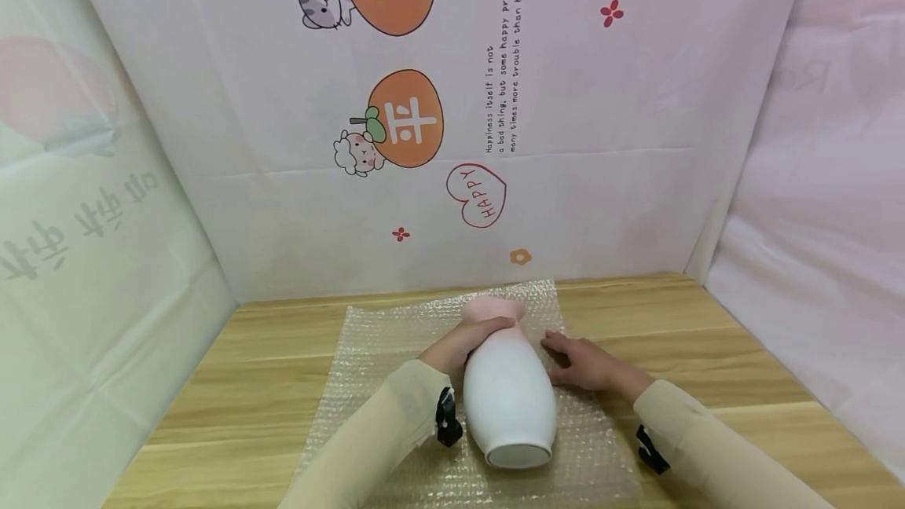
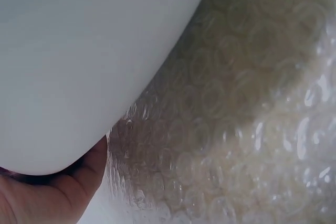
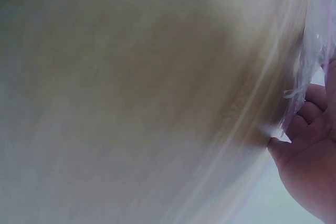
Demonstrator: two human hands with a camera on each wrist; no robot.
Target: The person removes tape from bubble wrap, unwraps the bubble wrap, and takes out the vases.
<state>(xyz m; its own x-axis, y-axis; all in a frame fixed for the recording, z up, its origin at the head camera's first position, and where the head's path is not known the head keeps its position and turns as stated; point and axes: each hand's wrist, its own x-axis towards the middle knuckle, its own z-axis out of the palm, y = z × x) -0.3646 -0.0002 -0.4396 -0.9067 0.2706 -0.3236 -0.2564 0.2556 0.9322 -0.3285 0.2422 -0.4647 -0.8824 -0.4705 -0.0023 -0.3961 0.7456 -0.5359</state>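
Note:
A vase (image 1: 509, 391) with a white body and a pink neck lies on its side on a sheet of clear bubble wrap (image 1: 382, 344). Its round base faces the near side. My left hand (image 1: 468, 342) grips the vase round its neck; in the left wrist view, fingers (image 2: 79, 187) reach under the white body. To the right of the vase is my right hand (image 1: 587, 364), at the right edge of the wrap. The right wrist view has its fingers loosely bent against the plastic edge, with the thumb apart from them.
Underneath is a wood-grain table (image 1: 254, 383). A printed white cloth (image 1: 601, 179) rises behind it, and more cloth hangs at the left and right sides. Black straps (image 1: 447, 417) sit on both wrists.

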